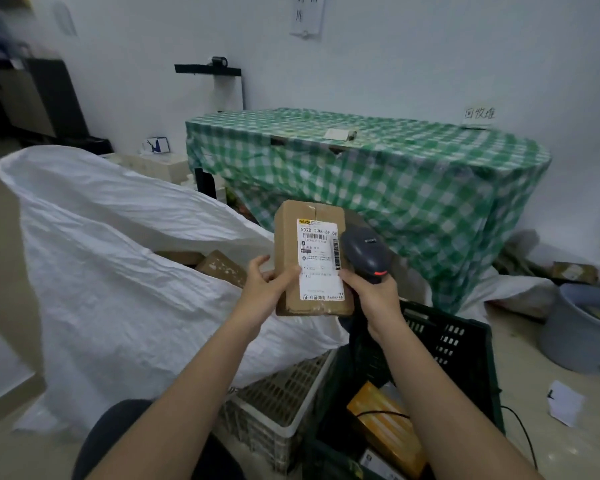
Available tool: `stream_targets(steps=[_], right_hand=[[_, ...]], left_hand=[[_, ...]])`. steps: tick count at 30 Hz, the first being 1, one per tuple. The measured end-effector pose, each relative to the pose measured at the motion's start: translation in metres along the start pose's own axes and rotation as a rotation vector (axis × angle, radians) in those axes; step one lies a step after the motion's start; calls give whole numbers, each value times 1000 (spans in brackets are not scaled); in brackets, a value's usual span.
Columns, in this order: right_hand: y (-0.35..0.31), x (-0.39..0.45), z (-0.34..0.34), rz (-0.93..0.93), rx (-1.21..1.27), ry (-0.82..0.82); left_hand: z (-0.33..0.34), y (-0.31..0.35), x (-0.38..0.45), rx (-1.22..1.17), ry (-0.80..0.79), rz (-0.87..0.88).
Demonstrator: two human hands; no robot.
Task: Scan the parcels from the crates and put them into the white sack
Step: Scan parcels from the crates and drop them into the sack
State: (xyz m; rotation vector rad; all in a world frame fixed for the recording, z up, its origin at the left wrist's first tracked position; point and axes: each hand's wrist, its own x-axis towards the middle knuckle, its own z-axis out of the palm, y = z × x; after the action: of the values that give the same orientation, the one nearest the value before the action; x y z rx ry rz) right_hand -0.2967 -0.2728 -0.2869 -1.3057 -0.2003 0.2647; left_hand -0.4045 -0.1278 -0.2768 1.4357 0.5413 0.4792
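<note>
I see the left hand (262, 289) holding a brown cardboard parcel (310, 258) upright by its lower left edge, thumb across the front and fingers curled behind, so the white shipping label (321, 259) faces me and the barcodes stay uncovered. The right hand (374, 296) is wrapped around the handle of a dark barcode scanner (364, 251), whose head sits just beside the label's right edge; I judge that the parcel is lifted and turned this way purely so the scanner can read it. The parcel hangs above the near rim of the white sack (118, 271), which lies open to the left, so a short move would drop it in; 2 brown boxes (219, 266) already show in its mouth. Near me stand 2 crates: a white crate (284, 400) and, to its right, a dark green crate (465, 344) with an orange parcel (385, 424) inside. I cannot see the scanner's window or any beam, so whether a read is happening is unclear. The green crate's lower contents are cut off by the frame and my right arm, the sack's depth is hidden by its folds, and the small label print is unreadable.
</note>
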Motion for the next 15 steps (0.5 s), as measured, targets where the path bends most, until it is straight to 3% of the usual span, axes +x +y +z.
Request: stream_targets(steps=[4, 6, 11, 15], right_hand=[[-10, 3, -2, -68, -155, -87], [-16, 5, 0, -98, -235, -122], [-31, 1, 8, -121, -433, -145], [-38, -13, 18, -110, -541, -211]], left_hand=[[-16, 10, 7, 280, -176, -14], [-20, 13, 13, 307, -127, 21], [-34, 20, 34, 121, 75, 47], [-40, 19, 42, 127, 126, 100]])
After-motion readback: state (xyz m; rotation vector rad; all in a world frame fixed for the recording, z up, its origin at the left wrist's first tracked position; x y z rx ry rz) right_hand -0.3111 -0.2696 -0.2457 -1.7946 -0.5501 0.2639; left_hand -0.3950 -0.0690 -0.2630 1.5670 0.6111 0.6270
